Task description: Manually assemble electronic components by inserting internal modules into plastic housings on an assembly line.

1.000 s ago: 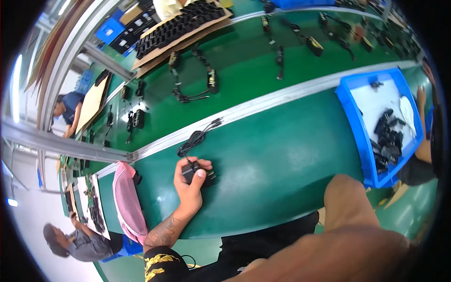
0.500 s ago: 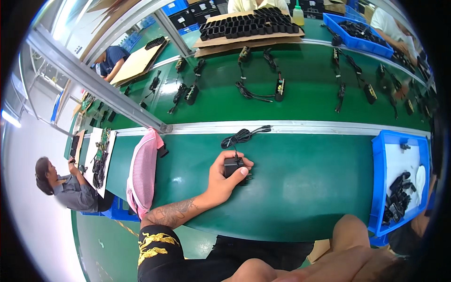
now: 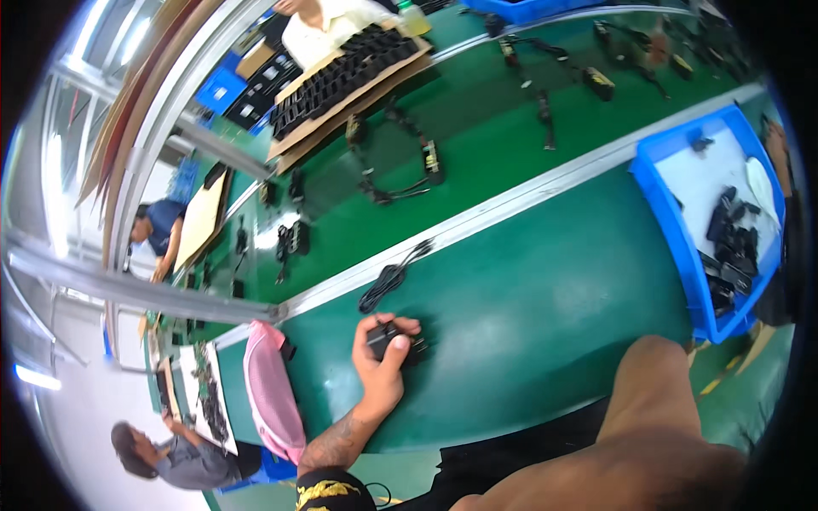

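Note:
My left hand [image 3: 380, 371] is closed around a black power adapter [image 3: 383, 339], thumb across its near side. Metal plug prongs [image 3: 418, 344] stick out to the right of the fingers. Just beyond the hand, a coiled black cable [image 3: 385, 286] lies on the green table [image 3: 520, 281], its end reaching the metal rail. Where the cable meets the adapter is hidden by my fingers. My right hand is out of sight; a bare bent limb [image 3: 652, 387] shows at lower right, and I cannot tell whether it is elbow or knee.
A pink mesh bag [image 3: 271, 392] lies left of my hand. To the right, a blue tray [image 3: 652, 166] holds black parts. Beyond the metal rail [image 3: 503, 203], a green belt [image 3: 477, 183] carries adapter boards with cables. Another person [image 3: 175, 456] works at far left.
The view has turned and shifted, so the table and rail now slant. My left hand still holds the adapter, with the prongs now plainer to see.

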{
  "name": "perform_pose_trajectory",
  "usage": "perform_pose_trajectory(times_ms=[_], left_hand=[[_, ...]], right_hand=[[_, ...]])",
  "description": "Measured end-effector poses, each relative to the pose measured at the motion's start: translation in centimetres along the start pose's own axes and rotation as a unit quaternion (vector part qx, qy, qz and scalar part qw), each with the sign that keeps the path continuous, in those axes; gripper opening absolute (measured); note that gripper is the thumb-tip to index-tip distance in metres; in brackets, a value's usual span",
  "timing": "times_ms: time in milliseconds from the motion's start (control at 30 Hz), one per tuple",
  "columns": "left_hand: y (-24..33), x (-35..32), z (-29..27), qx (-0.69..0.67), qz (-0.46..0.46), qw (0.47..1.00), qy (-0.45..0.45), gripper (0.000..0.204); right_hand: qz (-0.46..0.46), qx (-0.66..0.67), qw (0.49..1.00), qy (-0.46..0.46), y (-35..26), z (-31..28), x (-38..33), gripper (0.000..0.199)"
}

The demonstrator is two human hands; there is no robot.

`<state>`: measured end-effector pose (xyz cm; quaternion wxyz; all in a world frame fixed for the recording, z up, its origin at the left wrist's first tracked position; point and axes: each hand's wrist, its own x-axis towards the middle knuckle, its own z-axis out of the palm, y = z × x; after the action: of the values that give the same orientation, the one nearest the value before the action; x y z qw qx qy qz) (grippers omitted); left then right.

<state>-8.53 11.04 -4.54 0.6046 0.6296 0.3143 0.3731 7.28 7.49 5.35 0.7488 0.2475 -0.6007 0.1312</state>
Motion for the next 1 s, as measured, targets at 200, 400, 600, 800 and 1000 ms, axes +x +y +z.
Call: perform_pose_trajectory(times_ms=[200,400,600,800,1000], left_hand=[[0.5,0.3,0.1,-0.009,-0.013,1.000,0.012,0.045],[-0.3,0.6,-0.2,-0.018,0.014,1.000,-0.002,0.043],[-0.8,0.3,-0.7,-0.021,-0.004,1.000,0.019,0.046],[0.0,-0.1,-1.7,-0.014,-0.005,1.000,-0.018,0.036],[0.3,0.0,-1.7,-0.031,-0.012,0.999,-0.039,0.037]], right_hand=[[0.050,-0.138,0.989,0.014,-5.9,-0.7,0.1,0.058],[0.105,-0.289,0.951,0.019,-11.9,-0.4,1.1,0.060],[0.148,-0.424,0.894,-0.001,-17.6,1.0,3.8,0.062],[0.204,-0.513,0.833,-0.025,-22.1,4.4,6.7,0.065],[0.229,-0.531,0.816,-0.018,-22.7,5.7,7.8,0.067]])
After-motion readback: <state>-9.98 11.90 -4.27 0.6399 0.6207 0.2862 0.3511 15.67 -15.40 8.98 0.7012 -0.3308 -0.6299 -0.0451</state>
